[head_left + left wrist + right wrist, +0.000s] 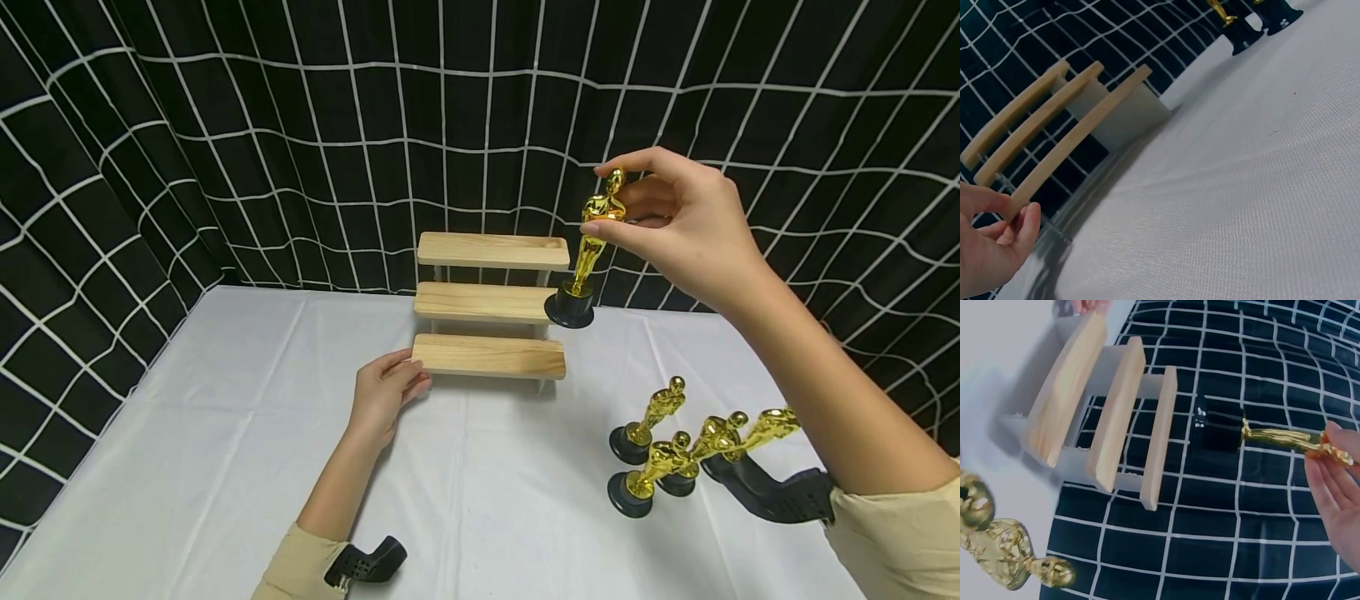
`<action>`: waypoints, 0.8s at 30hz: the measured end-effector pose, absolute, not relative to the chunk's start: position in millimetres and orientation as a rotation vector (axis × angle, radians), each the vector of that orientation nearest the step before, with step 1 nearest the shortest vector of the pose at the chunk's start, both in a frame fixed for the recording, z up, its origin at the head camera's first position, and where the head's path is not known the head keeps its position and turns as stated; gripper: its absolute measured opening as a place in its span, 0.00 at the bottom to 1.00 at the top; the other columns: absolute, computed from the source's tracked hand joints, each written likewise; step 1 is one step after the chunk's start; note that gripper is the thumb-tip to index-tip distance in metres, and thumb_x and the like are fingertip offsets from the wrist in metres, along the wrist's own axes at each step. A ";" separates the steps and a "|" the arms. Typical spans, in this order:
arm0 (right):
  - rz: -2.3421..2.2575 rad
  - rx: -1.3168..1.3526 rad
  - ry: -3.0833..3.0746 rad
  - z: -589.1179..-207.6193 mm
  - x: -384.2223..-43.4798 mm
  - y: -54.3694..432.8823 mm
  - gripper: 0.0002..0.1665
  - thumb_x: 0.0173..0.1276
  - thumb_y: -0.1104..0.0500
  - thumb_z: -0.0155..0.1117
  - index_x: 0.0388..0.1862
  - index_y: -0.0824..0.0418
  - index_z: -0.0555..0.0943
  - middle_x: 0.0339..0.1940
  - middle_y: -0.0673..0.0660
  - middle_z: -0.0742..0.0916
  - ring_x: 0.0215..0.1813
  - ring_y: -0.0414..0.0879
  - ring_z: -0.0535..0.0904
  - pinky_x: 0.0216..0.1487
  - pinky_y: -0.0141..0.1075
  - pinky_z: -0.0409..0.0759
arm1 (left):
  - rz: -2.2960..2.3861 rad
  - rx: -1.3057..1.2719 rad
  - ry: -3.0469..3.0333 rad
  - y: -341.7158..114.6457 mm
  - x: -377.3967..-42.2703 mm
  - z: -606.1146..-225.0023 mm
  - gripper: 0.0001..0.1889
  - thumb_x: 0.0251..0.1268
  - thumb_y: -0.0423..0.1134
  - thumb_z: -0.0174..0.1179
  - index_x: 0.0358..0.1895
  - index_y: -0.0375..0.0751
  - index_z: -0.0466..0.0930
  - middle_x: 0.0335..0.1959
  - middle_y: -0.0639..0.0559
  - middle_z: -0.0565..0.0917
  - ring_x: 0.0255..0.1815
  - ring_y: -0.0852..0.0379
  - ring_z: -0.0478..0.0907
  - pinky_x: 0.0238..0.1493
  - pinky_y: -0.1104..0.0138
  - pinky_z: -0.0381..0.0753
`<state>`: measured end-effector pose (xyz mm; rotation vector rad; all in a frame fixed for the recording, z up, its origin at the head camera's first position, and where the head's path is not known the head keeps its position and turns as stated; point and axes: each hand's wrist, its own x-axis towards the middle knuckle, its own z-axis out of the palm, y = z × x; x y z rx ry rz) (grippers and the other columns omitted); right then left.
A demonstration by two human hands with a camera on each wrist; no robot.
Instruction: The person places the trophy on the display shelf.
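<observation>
A gold trophy figurine point(590, 242) with a round black base hangs in the air, its upper body pinched between the thumb and fingers of my right hand point(686, 221). In the head view its base overlaps the right end of the middle step of a three-step wooden display stand point(487, 357). The right wrist view shows the figurine point(1279, 437) with its base toward the stand's top step. My left hand point(382, 396) pinches the left end of the lowest step, thumb and fingers on either side of the wood point(1079, 134). All three steps are bare.
Several more gold figurines point(660, 406) stand grouped on the white tablecloth point(300, 467) to the right, partly hidden by a black wrist camera mount point(780, 492). A black curtain with a white grid point(360, 150) hangs behind the table.
</observation>
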<state>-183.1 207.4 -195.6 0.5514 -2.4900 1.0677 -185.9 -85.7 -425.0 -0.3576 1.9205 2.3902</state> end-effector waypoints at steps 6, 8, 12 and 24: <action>1.073 0.541 -2.497 -191.8 -193.2 199.2 0.28 0.66 0.63 0.80 0.64 0.59 0.82 0.44 0.59 0.92 0.39 0.24 0.84 0.42 0.15 0.80 | 2.384 -0.355 1.935 -86.5 -185.5 -425.0 0.21 0.77 0.23 0.57 0.69 0.19 0.71 0.43 0.42 0.85 0.40 0.58 0.87 0.49 0.73 0.93; 1.075 0.542 -2.500 -190.6 -196.6 195.7 0.28 0.66 0.62 0.80 0.64 0.58 0.82 0.45 0.60 0.92 0.40 0.24 0.84 0.41 0.17 0.79 | 2.383 -0.357 1.939 -86.7 -185.6 -424.9 0.21 0.77 0.23 0.57 0.69 0.19 0.71 0.43 0.43 0.85 0.40 0.58 0.87 0.49 0.74 0.93; 1.071 0.556 -2.503 -188.9 -202.3 187.8 0.27 0.67 0.62 0.79 0.64 0.59 0.82 0.46 0.62 0.92 0.40 0.24 0.83 0.40 0.21 0.79 | 2.384 -0.363 1.941 -86.8 -185.6 -424.0 0.22 0.77 0.23 0.57 0.69 0.20 0.71 0.42 0.43 0.85 0.40 0.58 0.87 0.49 0.74 0.93; 1.122 0.543 -2.505 -189.6 -221.8 169.3 0.26 0.68 0.61 0.79 0.64 0.59 0.82 0.47 0.63 0.92 0.38 0.26 0.84 0.38 0.21 0.79 | 2.386 -0.369 1.933 -84.8 -185.1 -424.3 0.22 0.77 0.23 0.57 0.70 0.20 0.71 0.44 0.41 0.84 0.40 0.58 0.87 0.50 0.74 0.92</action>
